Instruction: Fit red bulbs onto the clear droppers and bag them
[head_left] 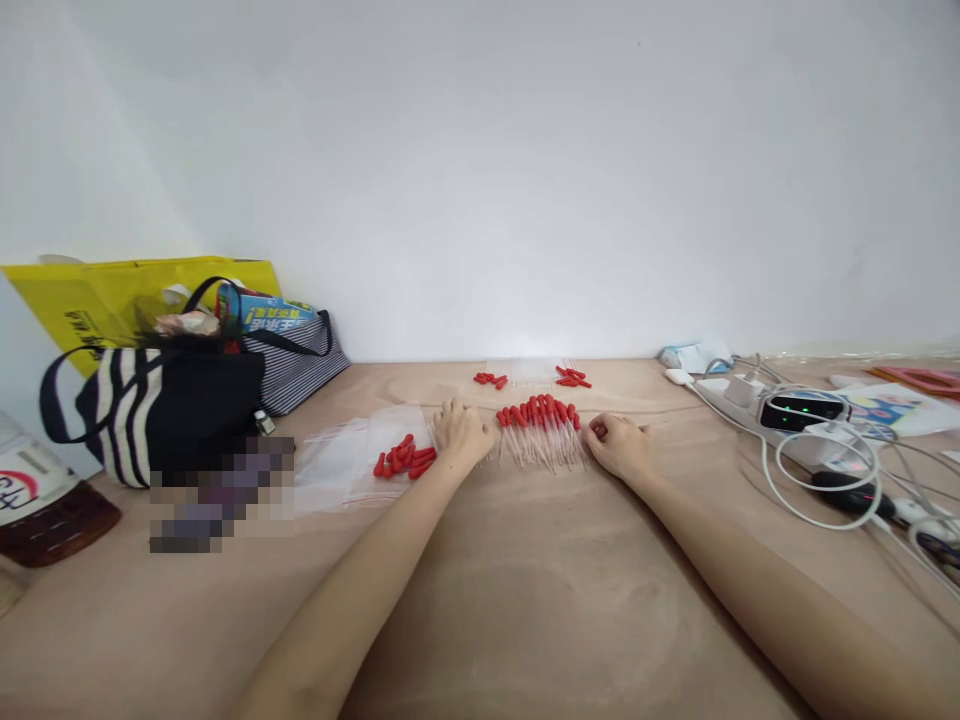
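In the head view, both bare hands rest low over a wooden-looking table (525,580), with a fan of red-topped sticks (535,408) lying between them. The sticks lie side by side, their red ends pointing toward the wall (525,180) and their thin pale stems spreading toward the person.

The left hand (466,432) is palm down at the left edge of the fan, its thumb side close to the nearest stems. Its fingers are loosely parted and slightly bent; I can't make out whether they touch anything underneath. Just to the left of that hand, loose red pieces (403,458) sit in a heap on clear plastic bags (330,465).

The right hand (621,445) is just beside the fan's right edge, its fingers curled inward. From here I can't tell whether they pinch anything or simply press together.

Farther off, near the wall, two small red clusters lie apart, one to the left (490,380) and one to the right (572,378).

Over on the left stand a black bag (210,400), a striped bag (292,370) and a bottle of dark liquid (60,520). Well to the right is a black device with green lights (802,412).
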